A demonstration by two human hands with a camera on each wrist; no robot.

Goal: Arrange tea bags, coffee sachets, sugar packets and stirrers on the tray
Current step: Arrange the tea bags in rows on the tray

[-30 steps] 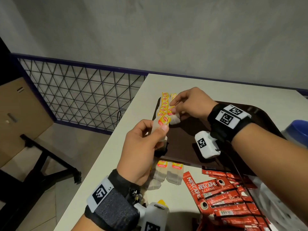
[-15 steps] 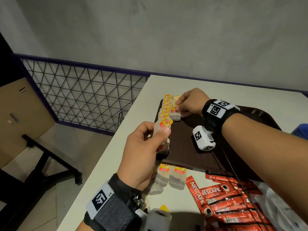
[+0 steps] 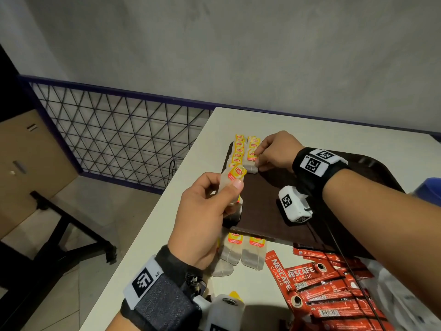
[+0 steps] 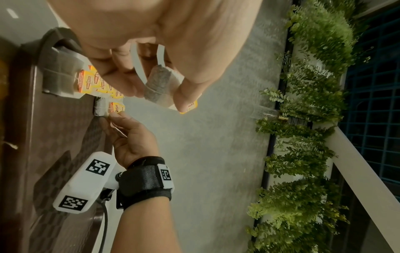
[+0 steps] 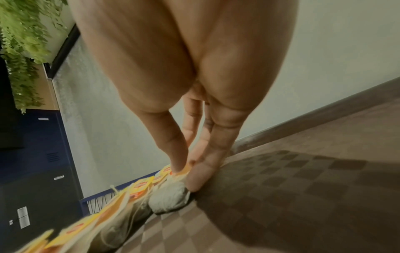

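A dark brown tray [image 3: 267, 204] lies on the cream table [image 3: 310, 130]. Two rows of yellow-tagged tea bags [image 3: 238, 149] lie along its far left side. My right hand [image 3: 259, 158] reaches down to the nearest bag of the right row, a tea bag [image 3: 250, 167] lying on the tray. In the right wrist view the thumb and fingertips [image 5: 177, 164] pinch its yellow tag beside the pouch [image 5: 168, 198]. My left hand [image 3: 229, 185] holds another tea bag [image 3: 232, 177] raised above the tray's left edge, pinched between thumb and fingers [image 4: 184, 95].
Loose tea bags [image 3: 241, 252] lie on the table just in front of the tray. A pile of red coffee sachets [image 3: 322, 290] sits to their right, beside a clear plastic bag [image 3: 401, 295]. A blue object [image 3: 429, 192] shows at the right edge. The table's left edge drops off beside a mesh railing [image 3: 119, 139].
My right hand has lowered its tea bag onto the tray at the near end of the right row. My left hand stays raised with its tea bag.
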